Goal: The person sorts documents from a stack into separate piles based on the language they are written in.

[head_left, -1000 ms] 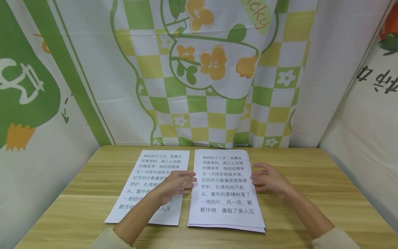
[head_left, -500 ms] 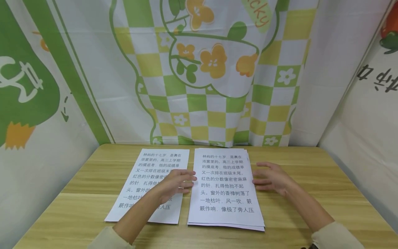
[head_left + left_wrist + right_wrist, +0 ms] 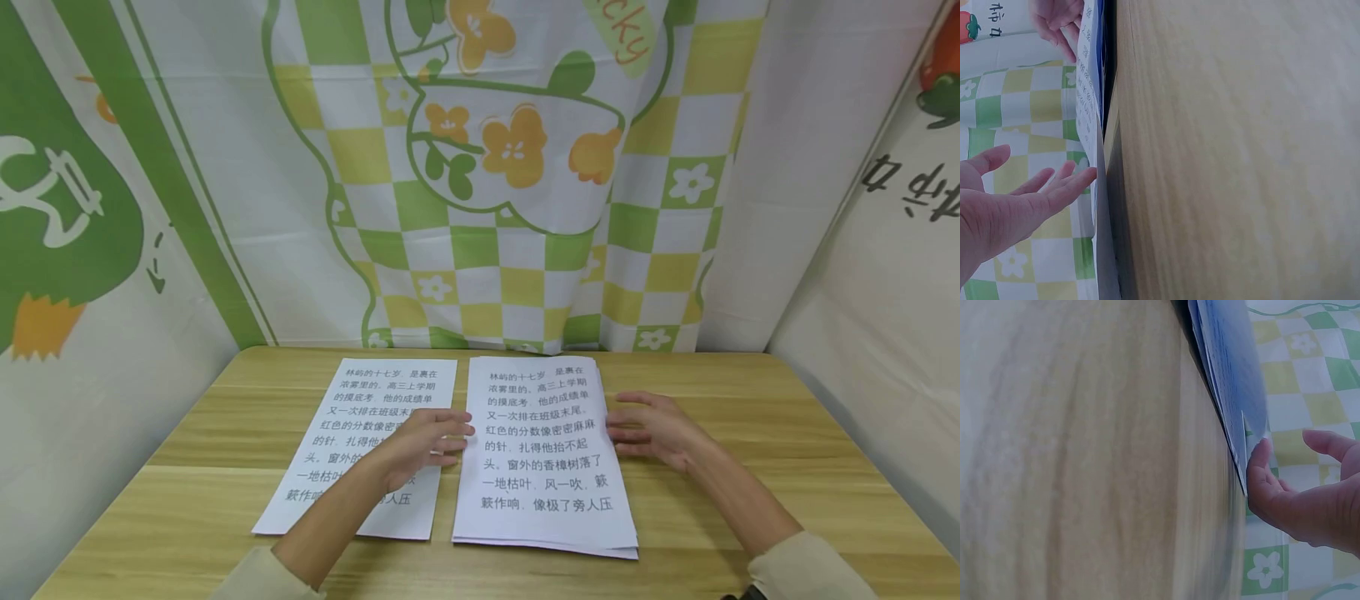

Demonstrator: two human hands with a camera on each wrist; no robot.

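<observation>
So the stack of printed sheets [image 3: 543,475] sits flat on the wooden table [image 3: 720,533], smack between the two hands, long axis running away from the person. Left hand [image 3: 423,446] is at its left long edge, right hand [image 3: 660,435] at the right one, so neither's clearly nearer. Both are loosely spread, thumbs apart, pinching nothing. Right fingertips look to be touching the edge, where the top sheet bows up; can't tell if the left ones touch.
</observation>
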